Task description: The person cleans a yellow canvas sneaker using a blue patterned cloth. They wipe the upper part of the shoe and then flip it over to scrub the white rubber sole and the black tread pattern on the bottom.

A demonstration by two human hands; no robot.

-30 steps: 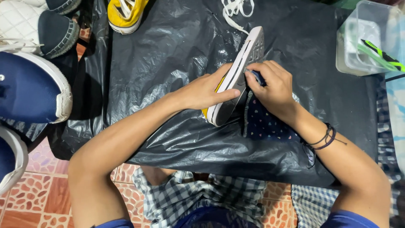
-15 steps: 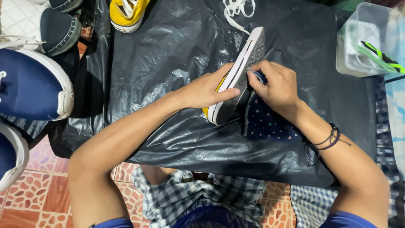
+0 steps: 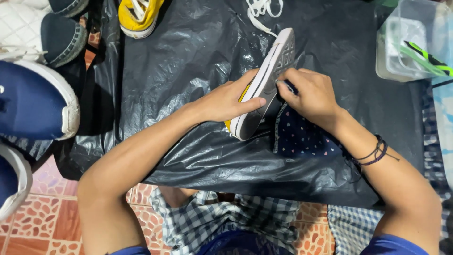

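At the far left, around nine o'clock, a large navy shoe with a white rubber toe (image 3: 33,101) lies on its side, and another white-edged shoe (image 3: 12,182) pokes in below it at about eight o'clock. Above them, near eleven o'clock, two dark denim shoes (image 3: 63,40) sit at the edge of the black plastic sheet (image 3: 188,56) that covers the work surface. At twelve o'clock, slightly left, a yellow sneaker (image 3: 139,16) rests on the sheet's far edge.

The left hand (image 3: 226,101) lies just left of centre, its fingers wrapped flat round the side of a yellow shoe (image 3: 264,85) that is tipped on edge, grey patterned sole facing right and up, white rim toward the person. The shoe runs from centre toward one o'clock. The right hand (image 3: 311,97) is closed narrow, fingertips pinched on a small dark thing pressed against the sole's edge; what it is I cannot tell. Under that hand, toward five o'clock, lies a dark blue dotted cloth (image 3: 302,137), touching the shoe's heel. The right wrist carries dark cord bracelets (image 3: 375,153).

A white lace (image 3: 264,9) lies at twelve o'clock, just beyond the shoe's toe. At two o'clock stands a clear plastic tub (image 3: 401,52) with a green and black tool (image 3: 427,56) in it.
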